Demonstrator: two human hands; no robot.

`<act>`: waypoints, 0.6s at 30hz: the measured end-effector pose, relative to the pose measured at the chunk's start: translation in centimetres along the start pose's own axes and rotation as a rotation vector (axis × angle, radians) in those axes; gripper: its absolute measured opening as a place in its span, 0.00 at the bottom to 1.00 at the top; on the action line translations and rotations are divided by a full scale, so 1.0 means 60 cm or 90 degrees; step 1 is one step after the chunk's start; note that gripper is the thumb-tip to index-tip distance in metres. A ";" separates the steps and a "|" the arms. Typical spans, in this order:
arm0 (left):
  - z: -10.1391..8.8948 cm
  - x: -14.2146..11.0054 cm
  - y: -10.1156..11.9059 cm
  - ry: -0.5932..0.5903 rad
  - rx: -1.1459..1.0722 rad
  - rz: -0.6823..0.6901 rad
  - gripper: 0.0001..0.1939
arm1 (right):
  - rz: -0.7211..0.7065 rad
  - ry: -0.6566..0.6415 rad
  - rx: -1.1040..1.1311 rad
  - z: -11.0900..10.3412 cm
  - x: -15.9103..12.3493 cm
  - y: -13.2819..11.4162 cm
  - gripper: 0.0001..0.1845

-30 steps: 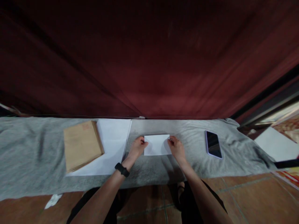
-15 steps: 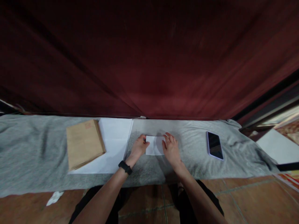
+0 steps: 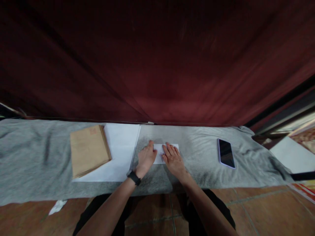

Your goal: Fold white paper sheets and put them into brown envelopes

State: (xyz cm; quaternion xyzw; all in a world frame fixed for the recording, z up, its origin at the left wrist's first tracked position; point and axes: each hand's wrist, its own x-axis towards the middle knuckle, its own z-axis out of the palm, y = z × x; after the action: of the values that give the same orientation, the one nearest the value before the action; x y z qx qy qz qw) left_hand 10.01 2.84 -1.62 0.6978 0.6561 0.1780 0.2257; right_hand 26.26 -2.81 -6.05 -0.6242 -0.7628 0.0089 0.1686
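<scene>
A small folded white paper (image 3: 169,148) lies on the grey cloth (image 3: 39,157) in front of me. My right hand (image 3: 172,158) rests flat on the paper with its fingers stretched out. Beside the paper's left edge, my left hand (image 3: 146,158) lies with its fingers pressed down against it. A black watch sits on my left wrist. Most of the paper is hidden under the two hands.
A stack of brown envelopes (image 3: 88,150) lies on white sheets (image 3: 120,144) to the left. A dark phone (image 3: 225,152) lies on the cloth to the right. A dark red curtain (image 3: 157,62) hangs behind. More white paper (image 3: 287,154) is at far right; a paper scrap (image 3: 57,207) lies on the tiled floor.
The hands, which held the paper's two ends, have come together over it. The right hand slid left and flattened on the paper, which looks narrower now.
</scene>
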 end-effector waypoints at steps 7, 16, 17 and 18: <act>0.051 -0.032 0.011 0.025 0.081 0.333 0.25 | -0.020 -0.002 -0.036 0.010 -0.005 0.003 0.28; 0.076 -0.036 -0.014 0.032 0.165 0.341 0.35 | 0.005 0.022 -0.050 0.014 -0.010 0.018 0.29; 0.074 -0.036 -0.015 0.036 0.164 0.336 0.35 | 0.007 0.026 -0.049 0.013 -0.011 0.022 0.28; 0.073 -0.036 -0.016 0.040 0.163 0.330 0.36 | 0.011 0.029 -0.047 0.011 -0.012 0.026 0.28</act>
State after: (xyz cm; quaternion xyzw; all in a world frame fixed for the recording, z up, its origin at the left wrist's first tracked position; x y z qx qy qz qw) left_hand 11.40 0.35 -5.68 0.8594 0.4794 0.1666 0.0622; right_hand 27.67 -3.02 -7.20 -0.6364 -0.7534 -0.0320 0.1625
